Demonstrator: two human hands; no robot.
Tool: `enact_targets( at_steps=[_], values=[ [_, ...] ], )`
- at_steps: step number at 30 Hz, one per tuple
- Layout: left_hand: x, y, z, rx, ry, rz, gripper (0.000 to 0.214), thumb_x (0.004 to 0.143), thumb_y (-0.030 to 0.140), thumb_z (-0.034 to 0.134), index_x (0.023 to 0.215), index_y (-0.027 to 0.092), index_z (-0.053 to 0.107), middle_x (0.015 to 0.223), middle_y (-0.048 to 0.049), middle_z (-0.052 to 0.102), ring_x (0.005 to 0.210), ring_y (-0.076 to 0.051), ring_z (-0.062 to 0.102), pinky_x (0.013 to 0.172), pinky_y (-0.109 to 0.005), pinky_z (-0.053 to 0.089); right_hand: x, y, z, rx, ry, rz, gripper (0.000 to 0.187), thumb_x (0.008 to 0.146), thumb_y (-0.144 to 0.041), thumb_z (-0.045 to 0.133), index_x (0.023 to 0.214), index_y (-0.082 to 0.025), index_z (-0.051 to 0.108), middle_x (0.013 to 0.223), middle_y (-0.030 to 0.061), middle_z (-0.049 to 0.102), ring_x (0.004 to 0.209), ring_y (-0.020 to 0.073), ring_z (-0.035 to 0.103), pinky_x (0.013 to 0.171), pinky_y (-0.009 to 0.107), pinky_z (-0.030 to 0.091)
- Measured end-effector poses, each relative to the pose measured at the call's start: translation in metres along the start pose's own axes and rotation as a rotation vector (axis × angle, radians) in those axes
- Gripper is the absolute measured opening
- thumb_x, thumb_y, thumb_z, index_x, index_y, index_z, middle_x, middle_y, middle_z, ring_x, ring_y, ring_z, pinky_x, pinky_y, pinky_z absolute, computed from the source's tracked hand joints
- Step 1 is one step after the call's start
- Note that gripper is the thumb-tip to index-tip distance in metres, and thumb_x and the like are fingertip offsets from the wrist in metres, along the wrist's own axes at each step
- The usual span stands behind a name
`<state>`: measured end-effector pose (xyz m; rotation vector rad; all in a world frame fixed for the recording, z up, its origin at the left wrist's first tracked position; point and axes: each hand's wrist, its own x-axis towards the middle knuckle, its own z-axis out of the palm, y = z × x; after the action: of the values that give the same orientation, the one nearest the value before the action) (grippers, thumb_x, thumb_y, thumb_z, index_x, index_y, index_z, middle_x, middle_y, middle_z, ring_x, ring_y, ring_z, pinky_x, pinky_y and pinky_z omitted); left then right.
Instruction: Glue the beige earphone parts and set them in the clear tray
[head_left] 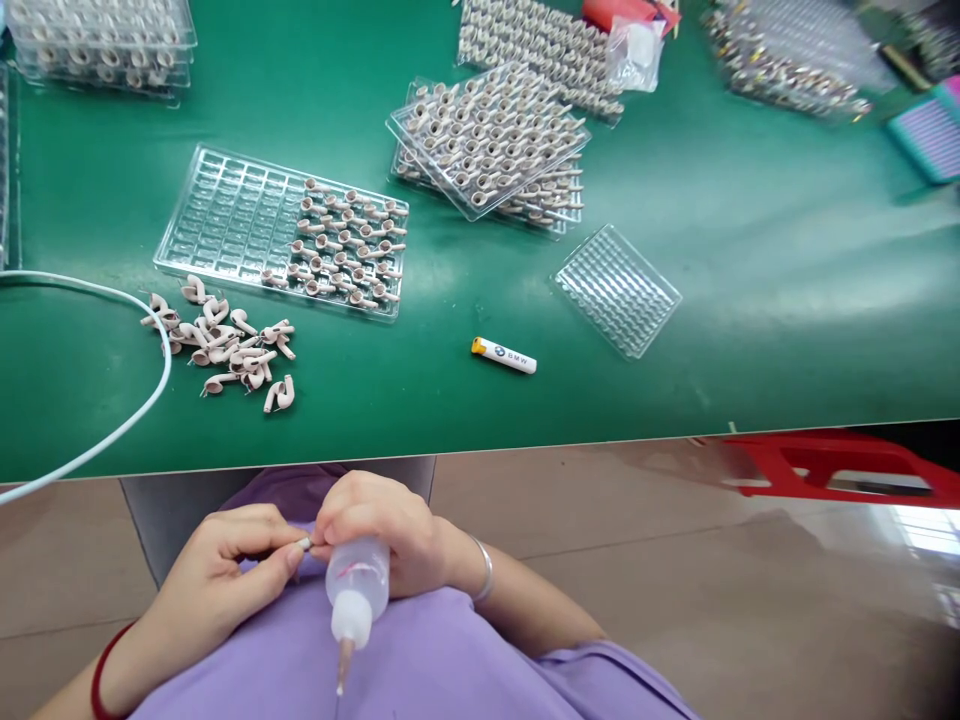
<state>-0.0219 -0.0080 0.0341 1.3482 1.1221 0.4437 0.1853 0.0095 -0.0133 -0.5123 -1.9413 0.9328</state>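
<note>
- One small pale part (305, 544), mostly hidden, before the green table's (420, 400) near edge, pinched in the left hand (210, 570)
- Right hand (382, 525) holding a needle-tipped bottle (361, 583), also before the table
- Loose earbud shells (225, 353), on the table's left

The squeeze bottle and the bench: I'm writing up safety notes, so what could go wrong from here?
If the squeeze bottle in the right hand leaks, drips might reach the purple clothing under its tip.
The small pale piece pinched by the left hand, off the table, could drop to the floor.
The white cable crosses the edge of the loose shells; a tug might drag some.
</note>
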Motion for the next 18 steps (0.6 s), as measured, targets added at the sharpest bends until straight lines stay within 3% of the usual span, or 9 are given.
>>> enact_targets(
  at_steps=[10, 18],
  values=[
    [0.0016, 0.0035, 0.0000, -0.055, -0.058, -0.048, 0.025, 0.084, 0.034, 0.058, 0.089, 0.025, 0.081, 0.059, -0.0042, 0.064, 0.053, -0.015, 0.054, 0.052, -0.023, 0.041, -0.0046, 0.0022, -0.0017, -0.036, -0.120, -0.009, 0.035, 0.079, -0.016, 0.071, 0.102, -0.022, 0.047, 0.086, 0.0004, 0.070, 0.085, 0.0104, 0.066, 0.079, 0.023, 0.056],
    [0.0029, -0.0036, 0.0025, -0.105, -0.064, -0.076, 0.030, 0.085, 0.038, 0.057, 0.075, 0.021, 0.080, 0.059, -0.0041, 0.061, 0.054, -0.014, 0.052, 0.052, -0.024, 0.041, 0.0033, -0.0035, -0.0086, -0.040, -0.104, -0.091, 0.014, 0.090, -0.016, 0.057, 0.101, -0.019, 0.050, 0.085, 0.0046, 0.069, 0.082, 0.0136, 0.065, 0.077, 0.027, 0.057]
  ],
)
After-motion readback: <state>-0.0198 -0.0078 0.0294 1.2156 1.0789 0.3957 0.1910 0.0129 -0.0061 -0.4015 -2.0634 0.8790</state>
